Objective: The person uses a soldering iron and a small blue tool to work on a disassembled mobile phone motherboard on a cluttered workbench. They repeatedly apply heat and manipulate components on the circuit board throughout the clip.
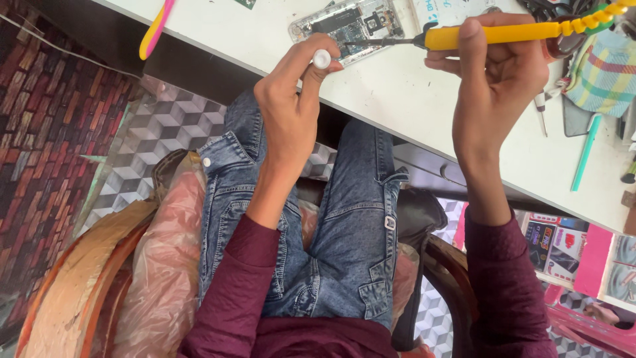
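My right hand [493, 79] grips a yellow-handled soldering iron [503, 33] and holds it level, its dark tip reaching left onto an opened phone [348, 25] with its circuit board bared, lying on the white table [411, 99]. A yellow coiled cord runs off the handle's right end. My left hand [291, 99] pinches a small white round-capped thing [322, 59] between thumb and fingers, just at the phone's near edge. Both sleeves are maroon.
A pink-and-yellow cable [156, 30] lies at the table's left end. A plaid cloth [606, 73], a teal stick [586, 152] and small tools sit at the right. My jeans-clad legs are under the table, on a plastic-covered chair [159, 278].
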